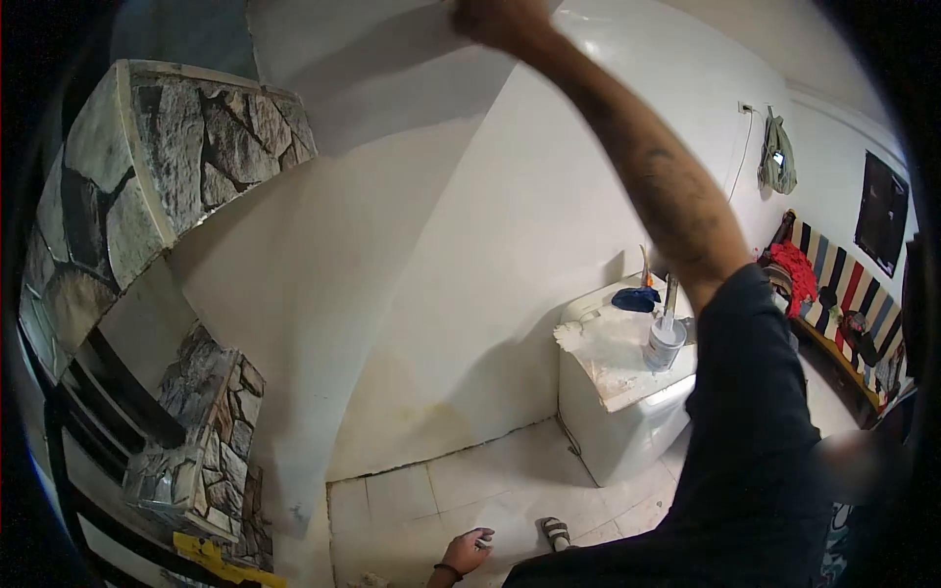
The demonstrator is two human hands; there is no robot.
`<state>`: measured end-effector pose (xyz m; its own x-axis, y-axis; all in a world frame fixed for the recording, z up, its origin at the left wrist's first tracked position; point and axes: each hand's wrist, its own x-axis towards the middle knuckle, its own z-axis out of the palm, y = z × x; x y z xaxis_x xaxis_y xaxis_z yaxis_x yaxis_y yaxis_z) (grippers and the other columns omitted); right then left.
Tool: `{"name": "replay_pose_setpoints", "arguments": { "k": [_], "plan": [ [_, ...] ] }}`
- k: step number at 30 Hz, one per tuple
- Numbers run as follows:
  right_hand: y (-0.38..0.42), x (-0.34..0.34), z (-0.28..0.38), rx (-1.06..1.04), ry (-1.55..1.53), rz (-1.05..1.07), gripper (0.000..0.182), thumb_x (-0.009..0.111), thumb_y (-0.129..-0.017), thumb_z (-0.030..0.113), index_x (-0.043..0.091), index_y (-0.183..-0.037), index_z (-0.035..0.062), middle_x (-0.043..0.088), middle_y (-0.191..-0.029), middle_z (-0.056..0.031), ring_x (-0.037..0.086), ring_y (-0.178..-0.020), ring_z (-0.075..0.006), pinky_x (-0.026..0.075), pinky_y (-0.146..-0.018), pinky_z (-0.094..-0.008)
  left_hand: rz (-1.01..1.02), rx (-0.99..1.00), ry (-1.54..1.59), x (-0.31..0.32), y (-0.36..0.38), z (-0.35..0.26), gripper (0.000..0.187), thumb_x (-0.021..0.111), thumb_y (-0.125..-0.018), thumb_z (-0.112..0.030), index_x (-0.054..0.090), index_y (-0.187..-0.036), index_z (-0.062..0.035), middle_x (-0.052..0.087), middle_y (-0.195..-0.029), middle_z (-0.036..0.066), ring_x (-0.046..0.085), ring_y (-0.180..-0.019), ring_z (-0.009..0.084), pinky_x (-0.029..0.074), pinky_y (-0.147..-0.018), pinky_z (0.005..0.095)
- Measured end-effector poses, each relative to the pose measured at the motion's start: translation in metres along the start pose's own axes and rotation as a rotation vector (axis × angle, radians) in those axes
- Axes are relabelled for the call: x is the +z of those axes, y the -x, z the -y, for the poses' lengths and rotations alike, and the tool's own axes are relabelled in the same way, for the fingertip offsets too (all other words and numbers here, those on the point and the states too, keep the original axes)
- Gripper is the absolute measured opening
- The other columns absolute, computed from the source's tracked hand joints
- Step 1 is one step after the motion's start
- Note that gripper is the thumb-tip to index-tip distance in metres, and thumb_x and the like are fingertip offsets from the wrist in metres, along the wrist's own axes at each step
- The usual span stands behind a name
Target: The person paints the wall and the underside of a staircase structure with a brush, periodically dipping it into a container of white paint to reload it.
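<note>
My right hand is raised against the upper wall, partly cut off by the top edge of the view. Its fingers look curled, and whatever they hold is out of sight. Nearest to it is the wall's grey upper patch, above a paler wall surface. Low in the view hangs my left hand, with a dark band at the wrist. Its fingers are loosely bent and apart, with no object visible in them. A sandalled foot stands on the floor to its right.
A white chest-like box against the wall carries a paint can with a tool in it and a dark blue item. Stone-clad ledges jut out at left, above dark railings. A striped bench stands at right.
</note>
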<state>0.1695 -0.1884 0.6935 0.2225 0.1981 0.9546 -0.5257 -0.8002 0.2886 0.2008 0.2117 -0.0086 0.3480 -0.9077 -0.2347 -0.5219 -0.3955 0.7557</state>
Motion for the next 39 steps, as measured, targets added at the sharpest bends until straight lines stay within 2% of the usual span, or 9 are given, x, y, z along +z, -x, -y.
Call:
{"name": "replay_pose_setpoints", "arguments": {
  "k": [6,9,13,18,22,28,30,35,39],
  "plan": [
    [-0.014,-0.009,0.067,0.031,-0.556,-0.251,0.014,0.064,-0.083,0.007,0.06,-0.071,0.0,0.064,-0.063,-0.0146,0.061,-0.051,-0.0244,0.051,-0.051,-0.0367,0.046,-0.004,0.021,0.0,-0.013,-0.033,0.044,0.069,-0.085,-0.016,0.058,-0.126,-0.0049,0.067,-0.116,0.012,0.069,-0.095,0.021,0.054,-0.086,0.0335],
    [-0.006,-0.013,0.042,0.067,-1.34,-0.203,0.016,0.067,-0.086,0.008,0.061,-0.074,-0.0005,0.064,-0.064,-0.0092,0.061,-0.053,-0.0168,0.051,-0.047,-0.0307,-0.01,-0.024,0.045,0.006,-0.007,-0.026,0.04,0.069,-0.083,-0.02,0.061,-0.121,-0.0102,0.07,-0.107,0.009,0.07,-0.091,0.0197,0.055,-0.083,0.0332],
    [0.026,0.025,-0.026,0.199,-1.449,-0.094,0.016,0.071,-0.088,0.011,0.065,-0.083,-0.0034,0.065,-0.073,-0.0095,0.062,-0.056,-0.0152,0.054,-0.048,-0.0286,-0.003,-0.061,0.114,0.017,0.014,0.005,0.043,0.068,-0.083,-0.016,0.06,-0.123,-0.0044,0.069,-0.112,0.011,0.069,-0.095,0.0224,0.055,-0.086,0.034],
    [0.046,-0.034,-0.068,0.386,-0.868,-0.103,0.011,0.07,-0.086,0.003,0.064,-0.077,-0.0002,0.062,-0.067,-0.0039,0.058,-0.054,-0.0111,0.048,-0.045,-0.0256,0.017,-0.132,0.02,0.03,0.038,0.068,0.047,0.07,-0.082,-0.021,0.059,-0.124,-0.0042,0.07,-0.11,0.011,0.069,-0.096,0.0197,0.055,-0.086,0.0335],
    [0.032,-0.034,-0.021,-0.169,-1.029,-0.388,0.01,0.07,-0.087,0.005,0.065,-0.081,-0.0017,0.064,-0.072,-0.0072,0.061,-0.06,-0.0143,0.051,-0.049,-0.0266,0.038,-0.109,-0.068,0.016,0.017,0.054,0.044,0.071,-0.083,-0.02,0.06,-0.123,-0.0057,0.07,-0.109,0.01,0.069,-0.097,0.0206,0.055,-0.087,0.0343],
    [0.056,0.024,-0.036,0.157,-1.403,-0.133,0.012,0.07,-0.088,0.007,0.065,-0.092,-0.0032,0.066,-0.075,-0.0094,0.064,-0.061,-0.0152,0.055,-0.05,-0.0276,-0.137,-0.143,0.163,-0.026,0.021,0.001,0.041,0.071,-0.083,-0.015,0.061,-0.121,-0.0024,0.07,-0.107,0.012,0.069,-0.094,0.0194,0.056,-0.085,0.0327],
    [0.068,-0.008,-0.053,0.375,-1.067,-0.136,0.008,0.069,-0.088,0.004,0.066,-0.086,-0.0038,0.067,-0.072,-0.0086,0.062,-0.055,-0.0128,0.054,-0.046,-0.0263,-0.168,-0.229,0.189,-0.021,0.04,0.029,0.04,0.072,-0.083,-0.013,0.061,-0.121,-0.003,0.07,-0.109,0.012,0.068,-0.098,0.0203,0.055,-0.089,0.0349],
    [0.047,-0.022,-0.02,-0.198,-1.172,-0.361,0.008,0.069,-0.088,0.004,0.065,-0.084,-0.0025,0.067,-0.076,-0.0091,0.063,-0.06,-0.0128,0.053,-0.048,-0.0263,-0.176,-0.141,0.093,-0.037,0.036,0.016,0.04,0.072,-0.084,-0.018,0.061,-0.12,-0.0033,0.07,-0.107,0.012,0.068,-0.097,0.0201,0.056,-0.086,0.0349],
    [0.053,-0.012,0.021,0.201,-1.233,-0.146,0.019,0.072,-0.087,0.013,0.065,-0.088,-0.0045,0.066,-0.076,-0.0094,0.061,-0.059,-0.0137,0.053,-0.049,-0.0278,-0.184,-0.066,0.168,-0.042,0.011,-0.002,0.038,0.072,-0.081,-0.013,0.064,-0.117,-0.005,0.071,-0.105,0.01,0.07,-0.093,0.0201,0.056,-0.085,0.0327]
  ]
}}
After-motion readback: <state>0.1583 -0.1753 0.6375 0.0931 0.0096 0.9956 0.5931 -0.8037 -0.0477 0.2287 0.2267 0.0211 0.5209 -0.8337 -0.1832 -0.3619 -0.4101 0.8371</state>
